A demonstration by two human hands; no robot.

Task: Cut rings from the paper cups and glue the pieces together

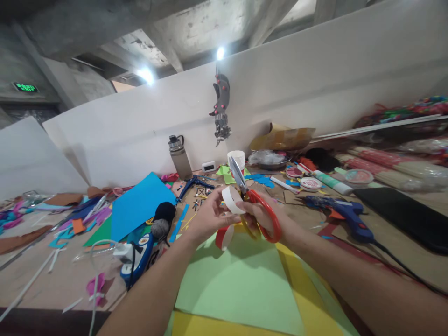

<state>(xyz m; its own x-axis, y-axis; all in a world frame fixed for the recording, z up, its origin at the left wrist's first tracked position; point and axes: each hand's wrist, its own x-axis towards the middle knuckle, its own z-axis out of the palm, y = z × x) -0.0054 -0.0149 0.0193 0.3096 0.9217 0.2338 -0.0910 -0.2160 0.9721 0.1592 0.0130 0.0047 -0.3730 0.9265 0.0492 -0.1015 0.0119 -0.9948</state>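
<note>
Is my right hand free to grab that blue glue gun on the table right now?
Probably not as things stand: the right hand is gripping the red-handled scissors. The blue glue gun lies uncovered on that side, with open brown table between.

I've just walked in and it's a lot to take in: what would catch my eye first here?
At the centre, the right hand works red-handled scissors with blades pointing up, while the left hand holds a curled red-and-white paper strip. Beneath them lie light green and yellow sheets. A blue glue gun rests to the right.
</note>
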